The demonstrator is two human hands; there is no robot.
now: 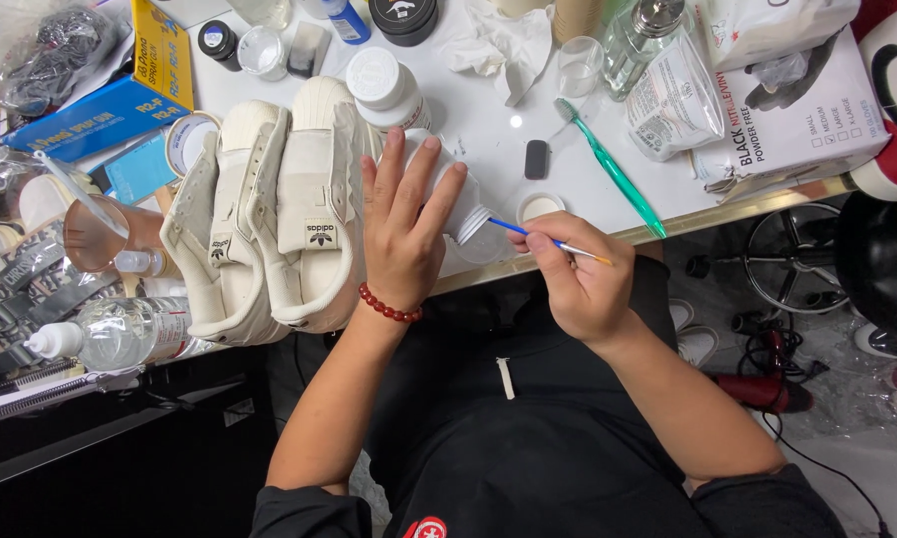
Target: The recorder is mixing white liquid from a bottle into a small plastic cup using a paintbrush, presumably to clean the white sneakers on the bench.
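The left hand (400, 224) wraps its fingers around a tilted white bottle (458, 204) at the bench's (488, 110) front edge. The right hand (580, 284) pinches a thin brush (548, 241) at its open mouth. Tilted further, I judge liquid could spill off that edge or onto the 2 white sneakers (269, 209) touching the hand.
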